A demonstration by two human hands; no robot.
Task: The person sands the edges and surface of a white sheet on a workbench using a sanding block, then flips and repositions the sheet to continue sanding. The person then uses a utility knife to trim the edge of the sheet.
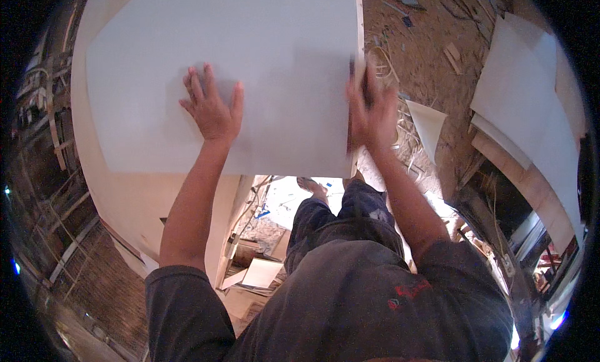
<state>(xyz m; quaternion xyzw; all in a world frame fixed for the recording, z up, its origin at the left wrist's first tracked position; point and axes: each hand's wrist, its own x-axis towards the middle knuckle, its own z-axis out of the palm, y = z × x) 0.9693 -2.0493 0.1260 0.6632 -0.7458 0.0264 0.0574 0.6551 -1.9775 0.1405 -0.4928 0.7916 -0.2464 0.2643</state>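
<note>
The pale sheet (281,124) is laid flat beneath the spread, empty left hand (215,114), while the grip of the blurred right hand (377,117) and the work remaining cannot be told.

Sheet (281,112) on board (156,202); offcut (428,125) right of sheet; panels (519,99) farther right.

A cream-coloured bench (140,199) spread from eight o'clock round to twelve, and a broad pale grey sheet (281,80) lay on it toward eleven, leaving bare surface at nine. The brown floor (459,109) carried litter: a small blue scrap (407,22) at one o'clock, a wooden offcut (454,57) at two, and a pale triangular piece (430,125) between two and three.
</note>
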